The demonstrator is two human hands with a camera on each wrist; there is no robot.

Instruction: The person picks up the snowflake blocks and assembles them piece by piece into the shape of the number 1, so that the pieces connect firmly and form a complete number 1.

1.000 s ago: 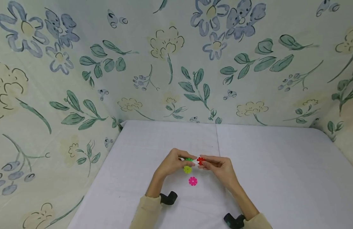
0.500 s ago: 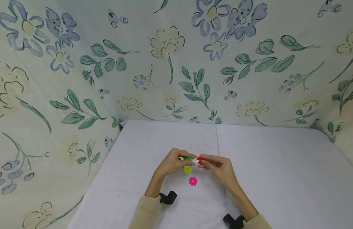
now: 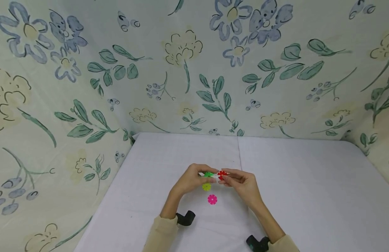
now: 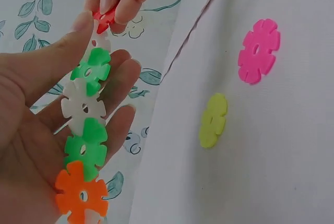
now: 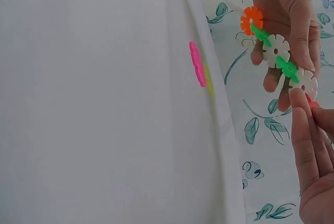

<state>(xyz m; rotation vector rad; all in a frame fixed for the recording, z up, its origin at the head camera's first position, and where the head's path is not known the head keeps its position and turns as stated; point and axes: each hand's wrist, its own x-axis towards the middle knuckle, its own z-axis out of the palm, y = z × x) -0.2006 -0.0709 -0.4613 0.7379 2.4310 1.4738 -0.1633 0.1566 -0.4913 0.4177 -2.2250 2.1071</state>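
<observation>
A chain of interlocking flower-shaped plastic discs lies along my left hand, gripped between thumb and fingers. In the left wrist view it runs from an orange disc through a green disc, a white disc and another green one toward a further white disc. At its far end, my right hand pinches a red disc between thumb and fingers. The red disc meets the last white disc; fingers partly cover the joint, so how deep the slots sit cannot be seen.
A yellow-green disc and a pink disc lie loose on the white-covered table, just below the hands. A flower-printed cloth hangs behind and at the sides. Black wrist mounts sit on both wrists.
The red disc and the fingertips of both hands have shifted very slightly up and right, and more of the red disc shows. The loose discs have stayed put.
</observation>
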